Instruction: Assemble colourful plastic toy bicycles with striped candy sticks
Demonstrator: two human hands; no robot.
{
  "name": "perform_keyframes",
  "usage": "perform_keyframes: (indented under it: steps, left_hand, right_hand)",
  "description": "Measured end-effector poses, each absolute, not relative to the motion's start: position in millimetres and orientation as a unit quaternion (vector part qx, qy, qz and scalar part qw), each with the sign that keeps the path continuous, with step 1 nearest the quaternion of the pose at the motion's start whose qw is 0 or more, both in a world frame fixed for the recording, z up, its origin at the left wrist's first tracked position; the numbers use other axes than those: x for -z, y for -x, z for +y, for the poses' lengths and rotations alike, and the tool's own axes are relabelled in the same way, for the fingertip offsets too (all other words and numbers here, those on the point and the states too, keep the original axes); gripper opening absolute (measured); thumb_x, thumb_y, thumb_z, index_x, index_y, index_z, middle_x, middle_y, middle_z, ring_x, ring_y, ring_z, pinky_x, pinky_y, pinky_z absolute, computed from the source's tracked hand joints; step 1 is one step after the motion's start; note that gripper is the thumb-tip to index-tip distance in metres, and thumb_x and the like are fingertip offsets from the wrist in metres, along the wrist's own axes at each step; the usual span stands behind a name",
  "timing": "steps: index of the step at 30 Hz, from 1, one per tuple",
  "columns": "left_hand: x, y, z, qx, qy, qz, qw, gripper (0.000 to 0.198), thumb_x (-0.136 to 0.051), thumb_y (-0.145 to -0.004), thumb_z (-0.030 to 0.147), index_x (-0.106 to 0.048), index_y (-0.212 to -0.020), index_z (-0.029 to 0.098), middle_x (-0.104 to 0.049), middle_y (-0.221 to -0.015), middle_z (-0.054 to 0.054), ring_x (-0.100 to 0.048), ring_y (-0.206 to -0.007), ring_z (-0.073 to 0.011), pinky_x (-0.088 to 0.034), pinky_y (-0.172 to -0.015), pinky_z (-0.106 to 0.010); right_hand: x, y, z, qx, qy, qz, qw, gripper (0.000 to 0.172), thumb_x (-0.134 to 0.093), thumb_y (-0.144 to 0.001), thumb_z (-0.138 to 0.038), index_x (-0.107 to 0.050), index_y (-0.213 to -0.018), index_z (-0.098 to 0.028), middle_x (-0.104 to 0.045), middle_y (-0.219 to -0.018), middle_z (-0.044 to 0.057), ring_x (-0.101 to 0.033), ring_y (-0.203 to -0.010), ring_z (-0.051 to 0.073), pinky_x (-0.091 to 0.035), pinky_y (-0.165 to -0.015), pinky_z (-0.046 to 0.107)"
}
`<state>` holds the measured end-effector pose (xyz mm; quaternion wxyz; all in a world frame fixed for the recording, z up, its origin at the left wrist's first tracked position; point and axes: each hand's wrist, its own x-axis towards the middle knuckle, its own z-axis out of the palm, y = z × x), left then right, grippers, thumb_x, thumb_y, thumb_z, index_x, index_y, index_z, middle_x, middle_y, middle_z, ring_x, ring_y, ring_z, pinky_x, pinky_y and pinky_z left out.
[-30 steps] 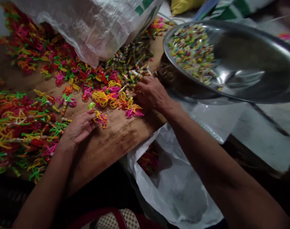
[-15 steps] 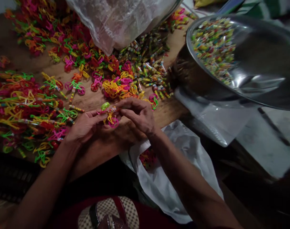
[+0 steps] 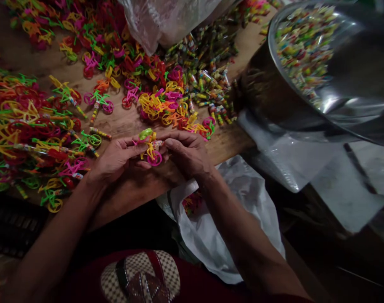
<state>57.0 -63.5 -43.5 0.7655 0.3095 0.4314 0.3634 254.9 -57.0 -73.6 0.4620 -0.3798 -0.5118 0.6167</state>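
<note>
My left hand [image 3: 116, 158] and my right hand [image 3: 185, 152] meet over the front edge of a wooden table [image 3: 128, 189]. Together they pinch a small plastic toy bicycle [image 3: 150, 147] with a yellow frame, a green wheel and a pink wheel. My right fingers also press a small wrapped stick against it. Just beyond my hands lies a heap of more toy bicycles [image 3: 160, 103] in yellow, orange and pink. A pile of small wrapped sticks [image 3: 207, 80] lies behind that.
A big mass of coloured bicycles [image 3: 24, 126] covers the table's left. A tilted metal bowl [image 3: 346, 105] holding colourful small pieces stands at the right. A clear plastic bag [image 3: 166, 21] hangs at the top. A white bag [image 3: 217, 235] with some bicycles inside sits below the table edge.
My right hand came back from the pile of sticks to join my left hand at the bicycle. The view has shifted so the table's things sit higher and to the right.
</note>
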Motion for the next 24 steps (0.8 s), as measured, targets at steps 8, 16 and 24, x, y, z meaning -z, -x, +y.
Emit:
perform_keyframes:
  steps: [8, 16, 24]
  left_hand:
    - [46.8, -59.4, -63.1, -0.361, -0.298, 0.425, 0.775, 0.020, -0.086, -0.070, 0.021, -0.074, -0.083, 0.012, -0.076, -0.083, -0.008, -0.071, -0.065, -0.0174, -0.059, -0.054, -0.025]
    - [51.0, -57.8, -65.3, -0.342, -0.262, 0.416, 0.801, 0.015, -0.077, -0.078, 0.015, -0.076, -0.091, 0.010, -0.074, -0.078, -0.008, -0.069, -0.062, -0.0157, -0.057, -0.052, -0.022]
    - [47.7, -59.8, -64.4, -0.308, -0.246, 0.413, 0.821, 0.009, -0.073, -0.080, 0.012, -0.076, -0.088, 0.011, -0.074, -0.073, -0.008, -0.070, -0.062, -0.0171, -0.055, -0.051, -0.022]
  right_hand:
    - [72.8, -255.6, -60.3, -0.631, 0.380, -0.487, 0.469, 0.032, -0.081, -0.077, -0.049, -0.075, -0.093, -0.022, -0.074, -0.073, -0.001, -0.068, -0.060, 0.012, -0.059, -0.061, 0.026]
    - [68.5, -256.9, -66.0, -0.498, 0.424, -0.576, 0.490, 0.031, -0.081, -0.075, -0.052, -0.078, -0.088, -0.024, -0.077, -0.085, 0.002, -0.071, -0.074, 0.016, -0.060, -0.074, 0.030]
    - [72.6, -256.3, -74.2, -0.453, 0.402, -0.608, 0.513, 0.015, -0.078, -0.081, -0.042, -0.081, -0.087, -0.028, -0.079, -0.083, 0.000, -0.074, -0.074, 0.018, -0.062, -0.074, 0.033]
